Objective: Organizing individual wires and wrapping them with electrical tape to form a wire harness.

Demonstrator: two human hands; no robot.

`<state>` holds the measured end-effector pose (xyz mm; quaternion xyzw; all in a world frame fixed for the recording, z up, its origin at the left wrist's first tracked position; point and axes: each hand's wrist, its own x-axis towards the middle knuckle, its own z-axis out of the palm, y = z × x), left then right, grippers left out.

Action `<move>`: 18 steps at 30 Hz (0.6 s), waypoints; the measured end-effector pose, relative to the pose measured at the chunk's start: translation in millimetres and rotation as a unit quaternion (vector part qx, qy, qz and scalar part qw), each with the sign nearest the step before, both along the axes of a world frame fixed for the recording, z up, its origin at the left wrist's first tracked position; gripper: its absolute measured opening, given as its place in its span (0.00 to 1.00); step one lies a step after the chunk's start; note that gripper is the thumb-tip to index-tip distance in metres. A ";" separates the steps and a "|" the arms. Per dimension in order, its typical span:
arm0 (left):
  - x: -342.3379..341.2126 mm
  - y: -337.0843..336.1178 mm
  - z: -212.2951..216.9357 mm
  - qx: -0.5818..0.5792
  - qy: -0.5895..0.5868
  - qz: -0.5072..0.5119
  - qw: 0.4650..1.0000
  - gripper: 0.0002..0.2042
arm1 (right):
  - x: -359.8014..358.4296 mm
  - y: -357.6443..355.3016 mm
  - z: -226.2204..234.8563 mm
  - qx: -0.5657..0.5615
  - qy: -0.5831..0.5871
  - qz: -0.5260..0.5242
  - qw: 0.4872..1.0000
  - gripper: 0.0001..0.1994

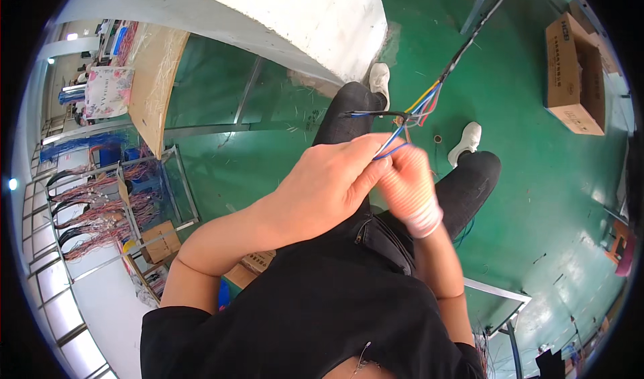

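Observation:
A wire harness [459, 53] in black sleeving comes down from the upper right. It fans out into yellow, blue, red, grey and black wires [429, 100] above my knees. My left hand [339, 178] is closed, with thumb and fingers pinching blue and white wires [390, 144] below the fanned-out part. Right against it, my right hand [410, 184] is curled closed around the end of a blue wire; it is striped and slightly blurred, with a pale band at the wrist. The wire tips are hidden between my fingers. A short black branch [376, 113] sticks out to the left over my knee.
A white pillar [322, 23] stands ahead. An open cardboard box [573, 77] is on the green floor [523, 198] at right. A wooden board [157, 77] and a metal rack with hanging wire bundles [100, 208] are at left. A tape roll [437, 139] lies between my feet.

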<state>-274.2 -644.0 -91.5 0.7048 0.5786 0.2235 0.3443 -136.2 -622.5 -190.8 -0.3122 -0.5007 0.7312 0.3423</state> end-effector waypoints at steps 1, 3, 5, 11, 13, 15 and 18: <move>0.4 0.7 3.3 0.013 0.020 0.018 1.000 0.07 | 0.8 11.8 8.6 -0.033 0.013 0.002 0.999 0.07; -1.6 -4.9 6.5 0.022 0.072 0.024 0.997 0.06 | 3.2 31.9 18.0 -0.046 0.011 0.028 0.999 0.07; -1.7 -11.3 4.2 0.013 0.060 0.036 0.997 0.07 | 12.4 46.3 27.3 -0.057 0.015 0.106 0.993 0.08; -5.6 -13.3 8.9 -0.107 -0.087 0.080 0.987 0.14 | 7.5 45.5 31.9 -0.104 0.069 0.109 0.986 0.07; -8.7 -13.3 8.1 -0.123 -0.094 0.079 0.985 0.16 | 3.8 41.0 30.5 -0.116 0.089 0.097 0.984 0.08; -11.9 -13.1 6.9 -0.119 -0.094 0.081 0.985 0.15 | 2.6 39.1 30.4 -0.128 0.110 0.086 0.982 0.08; -15.6 -14.7 -0.7 -0.088 -0.091 0.082 0.989 0.13 | 3.9 39.7 32.1 -0.149 0.103 0.108 0.978 0.10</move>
